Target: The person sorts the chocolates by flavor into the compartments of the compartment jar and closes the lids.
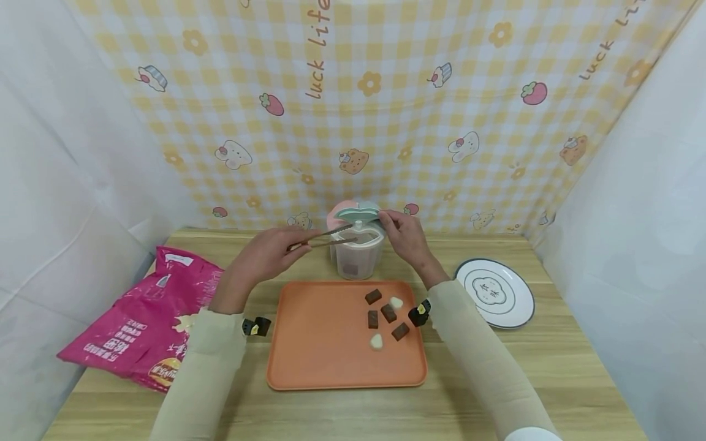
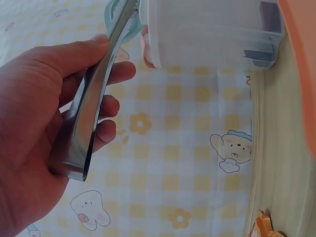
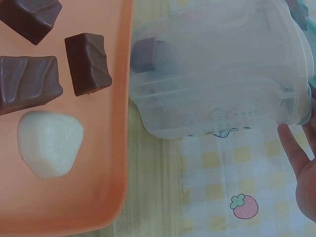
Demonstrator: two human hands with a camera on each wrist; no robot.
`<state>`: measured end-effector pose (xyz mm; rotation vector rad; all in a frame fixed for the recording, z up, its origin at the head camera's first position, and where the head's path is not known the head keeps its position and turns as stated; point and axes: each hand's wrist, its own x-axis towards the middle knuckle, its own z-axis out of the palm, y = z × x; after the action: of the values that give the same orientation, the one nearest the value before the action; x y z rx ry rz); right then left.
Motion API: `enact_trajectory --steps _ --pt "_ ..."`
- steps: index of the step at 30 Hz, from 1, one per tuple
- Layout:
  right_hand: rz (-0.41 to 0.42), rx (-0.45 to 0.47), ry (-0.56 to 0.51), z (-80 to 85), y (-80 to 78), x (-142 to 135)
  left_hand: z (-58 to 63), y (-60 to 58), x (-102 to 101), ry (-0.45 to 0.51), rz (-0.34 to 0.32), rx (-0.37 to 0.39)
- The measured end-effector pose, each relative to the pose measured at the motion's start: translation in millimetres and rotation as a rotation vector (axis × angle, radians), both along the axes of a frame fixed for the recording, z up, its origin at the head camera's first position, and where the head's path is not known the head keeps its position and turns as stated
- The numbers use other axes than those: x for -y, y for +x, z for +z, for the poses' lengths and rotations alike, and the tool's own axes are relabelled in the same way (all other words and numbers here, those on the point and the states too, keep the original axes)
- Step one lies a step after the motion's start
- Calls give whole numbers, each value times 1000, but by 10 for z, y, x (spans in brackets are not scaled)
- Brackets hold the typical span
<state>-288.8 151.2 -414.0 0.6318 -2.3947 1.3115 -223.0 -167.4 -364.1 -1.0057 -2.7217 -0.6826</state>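
My left hand grips metal tongs with toothed tips. In the head view, the tips are parted over the mouth of a clear lidded container. My right hand holds up the container's green lid at its right end. Beside that lid a pink one shows behind. Through the container's wall, a dark brown piece shows at the bottom. In front lies an orange tray with several brown chocolates and two white pieces on its right side.
A pink snack bag lies on the left of the wooden table, beside my left forearm. A white plate with a dark rim sits at the right, by my right forearm. A checked yellow cloth hangs close behind the container.
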Motion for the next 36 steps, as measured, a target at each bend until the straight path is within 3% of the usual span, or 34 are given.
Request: enact_trajectory --steps 6,15,23,36 --pt "15 -18 -2 -14 -9 -11 -23 95 -32 44 -32 17" --pt "15 -27 6 -9 -6 0 -115 359 -102 27 -63 8" --pt "2 -16 2 -13 -9 3 -339 486 -193 -78 -107 90" --pt "6 -39 -4 -26 -12 -8 -765 531 -412 -152 -185 219"
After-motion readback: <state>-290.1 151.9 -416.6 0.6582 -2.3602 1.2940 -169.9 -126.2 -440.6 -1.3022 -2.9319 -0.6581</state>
